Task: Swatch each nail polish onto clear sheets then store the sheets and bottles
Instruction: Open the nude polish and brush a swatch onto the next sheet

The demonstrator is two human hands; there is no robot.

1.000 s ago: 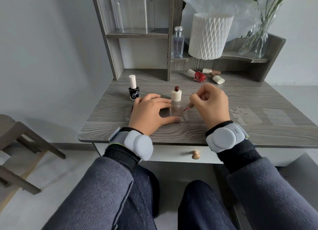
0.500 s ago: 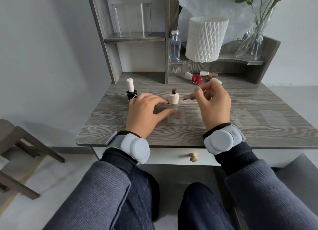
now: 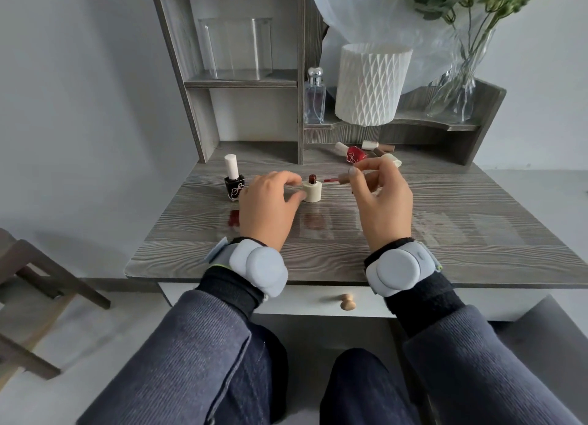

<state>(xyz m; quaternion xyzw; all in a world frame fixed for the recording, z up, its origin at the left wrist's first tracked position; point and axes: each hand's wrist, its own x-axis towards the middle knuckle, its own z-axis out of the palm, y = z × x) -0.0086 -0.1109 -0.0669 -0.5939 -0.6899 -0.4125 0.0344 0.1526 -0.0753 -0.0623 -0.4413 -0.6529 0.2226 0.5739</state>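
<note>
An open cream nail polish bottle (image 3: 312, 191) with a dark red neck stands mid-desk. My left hand (image 3: 269, 208) curls round its left side, thumb against its base. My right hand (image 3: 380, 198) pinches the brown cap brush (image 3: 342, 179), its red tip pointing left, level with the bottle's neck and just right of it. Clear sheets lie flat in a row: one with a dark red swatch (image 3: 234, 218), one with a fainter red swatch (image 3: 315, 222), and more sheets (image 3: 461, 225) to the right. A black polish bottle (image 3: 234, 182) with a white cap stands at the left.
Several polish bottles, one red (image 3: 354, 154), lie at the back of the desk (image 3: 318, 259). A clear acrylic box (image 3: 237, 50) sits on the upper shelf. A perfume bottle (image 3: 315, 97), a white lamp (image 3: 370, 84) and a glass vase (image 3: 455, 97) stand on the right shelf. A chair (image 3: 28, 297) is at the left.
My right hand lifted the brush off the middle sheet and carried it up toward the open bottle. My left hand left the sheet and moved up to the bottle.
</note>
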